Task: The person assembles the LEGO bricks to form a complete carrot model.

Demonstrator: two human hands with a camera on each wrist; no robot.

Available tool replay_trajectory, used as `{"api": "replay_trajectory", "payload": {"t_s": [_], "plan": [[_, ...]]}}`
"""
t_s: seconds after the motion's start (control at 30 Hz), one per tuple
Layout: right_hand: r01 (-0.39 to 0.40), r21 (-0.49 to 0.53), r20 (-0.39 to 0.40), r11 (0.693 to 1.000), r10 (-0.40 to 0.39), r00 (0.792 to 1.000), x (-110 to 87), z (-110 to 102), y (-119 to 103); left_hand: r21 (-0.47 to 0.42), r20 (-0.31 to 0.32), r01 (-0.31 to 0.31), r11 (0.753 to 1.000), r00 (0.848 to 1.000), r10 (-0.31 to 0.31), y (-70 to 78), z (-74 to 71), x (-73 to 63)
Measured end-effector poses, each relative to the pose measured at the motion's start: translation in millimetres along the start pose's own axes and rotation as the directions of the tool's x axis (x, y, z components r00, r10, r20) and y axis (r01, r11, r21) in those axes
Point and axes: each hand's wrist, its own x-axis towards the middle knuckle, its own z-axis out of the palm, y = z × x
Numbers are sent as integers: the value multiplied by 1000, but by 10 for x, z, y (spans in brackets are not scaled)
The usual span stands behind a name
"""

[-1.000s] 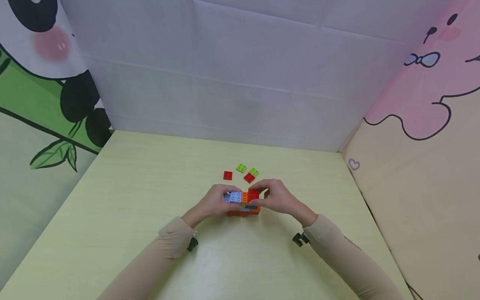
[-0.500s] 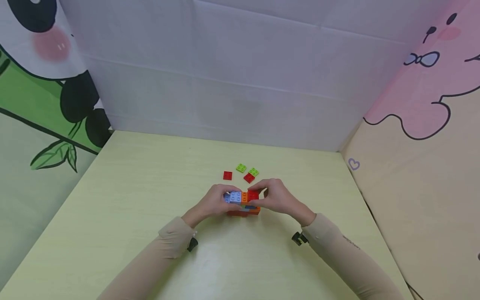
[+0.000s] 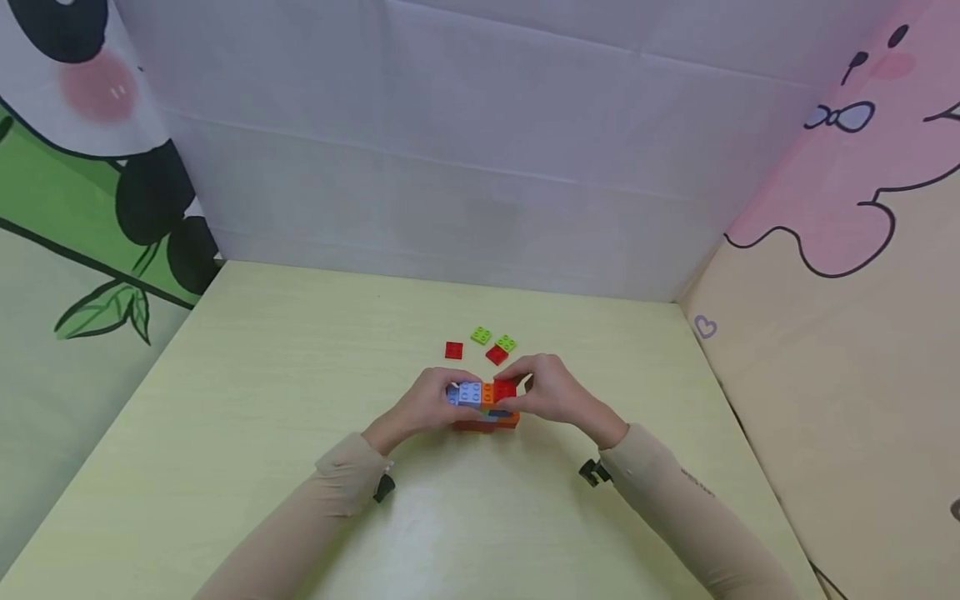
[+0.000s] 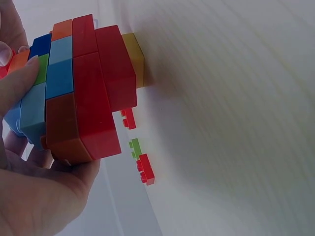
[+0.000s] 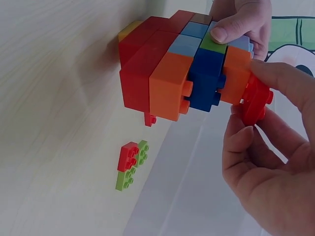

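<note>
A stack of interlocking toy building bricks (image 4: 91, 98) stands over the table, with a yellow brick (image 5: 127, 30) lowest, red ones above it, then orange, brown, blue and green layers. My left hand (image 3: 423, 404) grips its left end, thumb on the near side and fingers behind. At the stack's upper right, my right hand (image 3: 558, 396) pinches a small red brick (image 5: 256, 102) between thumb and fingers, right beside an orange brick (image 5: 236, 73) of the top row. Studs show on the light blue bricks (image 3: 470, 392) in the head view.
Behind the stack lie loose bricks: a red one (image 3: 453, 350) on the left, a green one (image 3: 481, 335) farther back, and a second green one (image 3: 507, 342) against a red one (image 3: 497, 355). A white cloth wall (image 3: 450, 192) rises at the table's (image 3: 322, 333) far edge.
The head view shifts very slightly. Both hands keep the same hold on the stack and the small red brick.
</note>
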Motion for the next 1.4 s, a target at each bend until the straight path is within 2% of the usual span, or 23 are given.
{"api": "replay_trajectory", "payload": {"t_s": [0.43, 0.6, 0.73, 0.97, 1.4], "plan": [[-43, 6, 24, 999, 42, 999, 20, -16, -27, 21, -11, 19, 1000, 1000, -18, -18, 14, 31], [-39, 0, 38, 999, 39, 999, 34, -11, -62, 20, -8, 35, 999, 999, -35, -28, 4, 17], [-32, 2, 55, 999, 32, 998, 55, -1, -80, 12, -13, 23, 1000, 1000, -22, -39, -10, 6], [-50, -9, 58, 999, 50, 997, 66, 7, -30, 34, -16, 56, 998, 998, -56, -35, -4, 8], [-30, -65, 82, 997, 36, 996, 61, -5, -72, 32, -20, 35, 999, 999, -34, -27, 9, 17]]}}
